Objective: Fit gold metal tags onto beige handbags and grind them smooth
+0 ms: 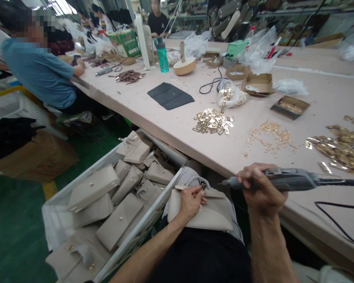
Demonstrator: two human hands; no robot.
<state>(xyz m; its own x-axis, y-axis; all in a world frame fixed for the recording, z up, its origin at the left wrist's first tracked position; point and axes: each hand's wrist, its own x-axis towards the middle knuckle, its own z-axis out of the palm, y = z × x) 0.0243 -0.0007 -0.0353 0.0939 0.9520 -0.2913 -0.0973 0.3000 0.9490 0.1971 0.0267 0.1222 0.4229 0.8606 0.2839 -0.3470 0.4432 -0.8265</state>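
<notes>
A cream handbag (216, 214) lies across my lap. My left hand (191, 202) is closed in a pinch over it, fingertips on a small gold metal fitting (203, 187) by the flap's edge. Whether that fitting is fastened to the bag, I cannot tell. Gripped in my right hand (262, 190) is a grey electric screwdriver (295, 179), its bit pointing left and held apart from the bag, above the table's edge. A black cord runs from its right end.
At my left a white crate (51, 220) holds several cream bags. Across the table (171, 124) lie gold rectangular frames (212, 121), tiny screws (273, 133), gold plates (342, 145), a black sheet (170, 95) and a teal bottle (162, 57). A person in blue (44, 74) sits farther left.
</notes>
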